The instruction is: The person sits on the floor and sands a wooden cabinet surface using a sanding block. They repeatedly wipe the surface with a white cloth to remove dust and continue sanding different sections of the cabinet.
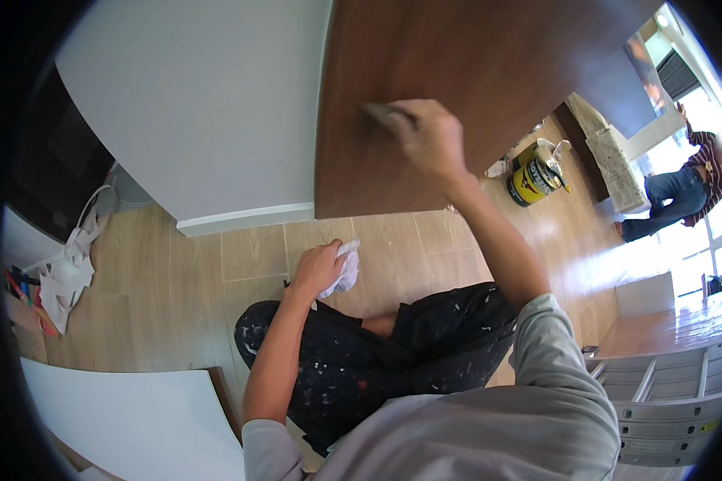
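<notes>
My right hand (430, 135) grips a thin, flat tool (385, 114), blurred, perhaps a putty knife or scraper. The tool's edge is at the face of a brown wood panel (349, 168), which stands beside a pale grey wall (216, 108); whether it touches cannot be told. Lower down, near my knee, my left hand (319, 267) holds a crumpled white cloth (348, 270) above the wood-look floor (253, 258). I sit with legs folded in paint-spotted black trousers (361, 361).
A yellow and black can (532, 180) stands right of the panel. Beyond it is a person (677, 192) in a striped shirt. An aluminium ladder (668, 415) lies at lower right, a white board (132, 415) at lower left. A white bag (66, 276) is at far left.
</notes>
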Demonstrator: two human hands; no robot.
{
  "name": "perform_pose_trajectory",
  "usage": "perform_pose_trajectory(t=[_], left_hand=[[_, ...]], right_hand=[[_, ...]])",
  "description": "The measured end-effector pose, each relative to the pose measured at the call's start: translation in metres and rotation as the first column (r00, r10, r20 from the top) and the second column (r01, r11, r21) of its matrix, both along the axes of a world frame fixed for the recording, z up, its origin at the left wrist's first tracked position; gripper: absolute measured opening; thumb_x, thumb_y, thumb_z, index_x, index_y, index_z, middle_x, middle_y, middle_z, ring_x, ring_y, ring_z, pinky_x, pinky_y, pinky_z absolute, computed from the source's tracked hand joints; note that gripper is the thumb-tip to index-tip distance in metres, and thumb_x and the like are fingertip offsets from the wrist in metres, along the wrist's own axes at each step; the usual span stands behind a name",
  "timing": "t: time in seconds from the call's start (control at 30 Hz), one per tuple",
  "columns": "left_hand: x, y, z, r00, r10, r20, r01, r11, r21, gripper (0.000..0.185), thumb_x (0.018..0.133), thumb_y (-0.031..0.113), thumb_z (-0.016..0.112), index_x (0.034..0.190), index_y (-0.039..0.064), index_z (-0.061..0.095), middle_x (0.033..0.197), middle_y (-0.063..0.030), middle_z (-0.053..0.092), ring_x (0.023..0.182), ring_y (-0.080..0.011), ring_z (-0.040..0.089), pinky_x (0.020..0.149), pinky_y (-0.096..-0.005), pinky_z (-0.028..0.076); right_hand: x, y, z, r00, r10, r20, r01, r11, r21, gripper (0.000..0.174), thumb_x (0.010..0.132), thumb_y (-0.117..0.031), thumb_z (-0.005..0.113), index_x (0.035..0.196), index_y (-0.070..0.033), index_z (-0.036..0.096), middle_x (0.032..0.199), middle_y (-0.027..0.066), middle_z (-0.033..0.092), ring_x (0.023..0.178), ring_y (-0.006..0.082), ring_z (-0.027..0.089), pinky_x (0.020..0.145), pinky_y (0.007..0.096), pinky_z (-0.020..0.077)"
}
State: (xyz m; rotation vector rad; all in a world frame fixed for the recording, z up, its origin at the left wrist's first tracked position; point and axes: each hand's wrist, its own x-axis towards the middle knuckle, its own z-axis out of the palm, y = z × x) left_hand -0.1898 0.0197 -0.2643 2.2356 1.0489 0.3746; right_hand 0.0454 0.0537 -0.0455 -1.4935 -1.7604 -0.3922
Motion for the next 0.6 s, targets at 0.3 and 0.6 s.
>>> perform_pose_trajectory(t=[0.3,0.6], left_hand=[[0.004,0.0,-0.002,0.999,-0.028,0.018,0.028,1.0,-0.004,0.023,0.101,0.022,0.061,0.108,0.002,0.068,0.096,-0.0248,0.075,0.092,-0.0455,0.071,0.084,-0.0547,0.055],[0.0,0.002,-0.001,1.0,-0.009,0.012,0.009,1.0,0.006,0.025,0.102,0.024,0.061,0.111,0.001,0.068,0.096,-0.0257,0.074,0.092,-0.0464,0.071,0.084,-0.0551,0.054]], right_hand=[[0.06,-0.013,0.035,1.0,0.018,0.022,-0.021,0.993,0.116,0.019,0.091,-0.009,0.077,0.109,-0.005,0.079,0.105,0.0178,0.077,0.095,0.0363,0.075,0.087,0.0417,0.0596],[0.048,-0.013,0.036,0.967,0.084,0.24,-0.093,0.995,0.026,0.019,0.09,-0.008,0.076,0.108,-0.006,0.079,0.096,0.0141,0.075,0.088,0.0342,0.071,0.08,0.0432,0.0589]])
